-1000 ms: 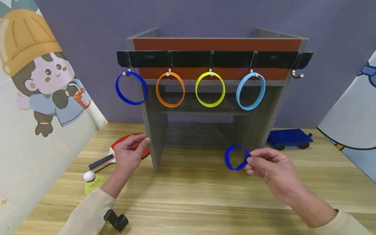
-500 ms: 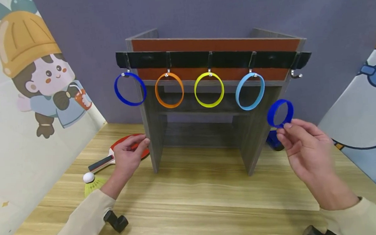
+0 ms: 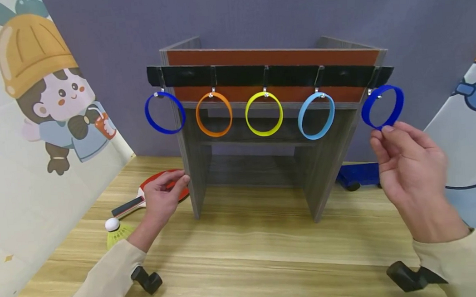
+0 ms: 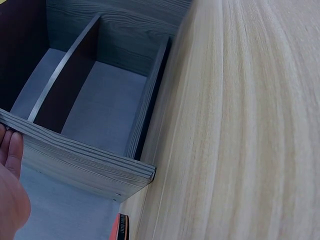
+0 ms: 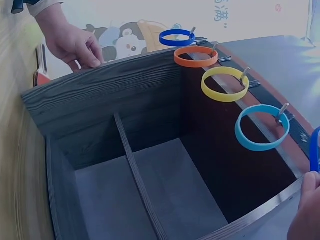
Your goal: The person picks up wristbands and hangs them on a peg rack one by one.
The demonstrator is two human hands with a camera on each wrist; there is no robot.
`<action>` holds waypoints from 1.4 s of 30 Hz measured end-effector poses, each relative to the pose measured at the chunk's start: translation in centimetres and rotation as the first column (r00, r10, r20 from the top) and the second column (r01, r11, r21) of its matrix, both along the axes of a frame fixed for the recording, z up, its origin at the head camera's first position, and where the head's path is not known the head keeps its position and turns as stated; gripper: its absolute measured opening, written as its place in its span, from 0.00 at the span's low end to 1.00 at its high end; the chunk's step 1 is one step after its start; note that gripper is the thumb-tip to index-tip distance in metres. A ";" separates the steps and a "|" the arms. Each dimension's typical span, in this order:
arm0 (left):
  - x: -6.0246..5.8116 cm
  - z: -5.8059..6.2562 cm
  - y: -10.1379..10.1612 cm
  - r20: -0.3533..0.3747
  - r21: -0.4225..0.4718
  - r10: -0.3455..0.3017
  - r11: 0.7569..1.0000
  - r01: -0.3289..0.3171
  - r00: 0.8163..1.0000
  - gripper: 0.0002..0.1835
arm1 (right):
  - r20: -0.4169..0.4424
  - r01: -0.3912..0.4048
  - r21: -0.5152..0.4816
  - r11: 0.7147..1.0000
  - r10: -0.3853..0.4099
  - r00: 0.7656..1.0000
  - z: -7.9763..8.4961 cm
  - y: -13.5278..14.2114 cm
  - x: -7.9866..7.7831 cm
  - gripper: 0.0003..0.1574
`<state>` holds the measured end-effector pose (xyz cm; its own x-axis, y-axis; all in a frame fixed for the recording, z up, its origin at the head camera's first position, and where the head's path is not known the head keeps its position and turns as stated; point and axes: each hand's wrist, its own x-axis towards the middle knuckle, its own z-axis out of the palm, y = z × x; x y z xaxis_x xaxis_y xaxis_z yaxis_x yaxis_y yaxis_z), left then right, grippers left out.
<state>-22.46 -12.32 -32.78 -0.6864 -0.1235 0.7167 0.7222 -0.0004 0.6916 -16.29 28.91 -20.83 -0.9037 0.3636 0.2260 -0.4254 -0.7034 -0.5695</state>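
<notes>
My right hand (image 3: 415,174) pinches the lower edge of a dark blue silicone wristband (image 3: 399,102) at the rack's right end. The rightmost hook (image 3: 379,96) shows inside that band's outline; whether the band rests on it I cannot tell. Another dark blue wristband (image 3: 150,120), an orange one (image 3: 230,115), a yellow one (image 3: 281,114) and a light blue one (image 3: 301,117) hang from the other hooks on the black strip (image 3: 237,74). My left hand (image 3: 163,194) touches the grey shelf's left side panel (image 3: 190,169) from outside, also visible in the left wrist view.
A red table tennis bat (image 3: 129,206) and a yellow shuttlecock (image 3: 118,233) lie on the wooden table (image 3: 244,257), left of the shelf. Behind the right panel stands a blue toy cart (image 3: 356,176). A purple-grey wall (image 3: 254,15) rises at the back.
My right hand has lifted the dark blue wristband from low before the shelf, up and right to the rightmost hook. The left hand stays at the side panel.
</notes>
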 end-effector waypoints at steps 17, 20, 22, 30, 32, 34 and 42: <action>-0.1 -0.1 0.1 -0.006 -0.010 0.006 1.000 -0.007 1.000 0.08 | 0.087 0.009 0.027 1.000 -0.011 0.996 -0.6 0.2 -1.2 0.19; 0.0 -0.1 0.1 -0.001 -0.018 0.015 1.000 -0.015 1.000 0.08 | 0.104 0.004 0.030 1.000 -0.007 0.995 -0.8 0.3 -1.2 0.20; 0.0 -0.1 0.1 -0.006 -0.020 0.017 1.000 -0.017 1.000 0.09 | 0.120 -0.001 0.034 0.999 -0.003 0.993 -0.9 0.4 -1.3 0.20; -0.3 -0.1 0.1 -0.057 -0.023 0.022 0.999 -0.023 0.998 0.07 | 0.146 -0.037 0.127 0.991 0.018 0.989 -2.0 0.5 -1.2 0.23; -0.2 -0.1 0.2 -0.049 -0.024 0.027 0.999 -0.028 0.998 0.07 | 0.150 -0.042 0.158 0.987 0.018 0.989 -2.4 0.5 -1.1 0.24; -0.2 0.0 0.2 -0.037 -0.027 0.034 0.999 -0.035 0.999 0.07 | 0.151 -0.038 0.203 0.979 0.007 0.988 -2.9 0.5 -1.0 0.25; -0.8 -0.5 -0.4 0.031 -0.106 0.085 0.991 -0.081 0.996 0.05 | 0.037 0.000 0.403 0.915 -0.016 0.999 -6.2 0.5 -0.7 0.09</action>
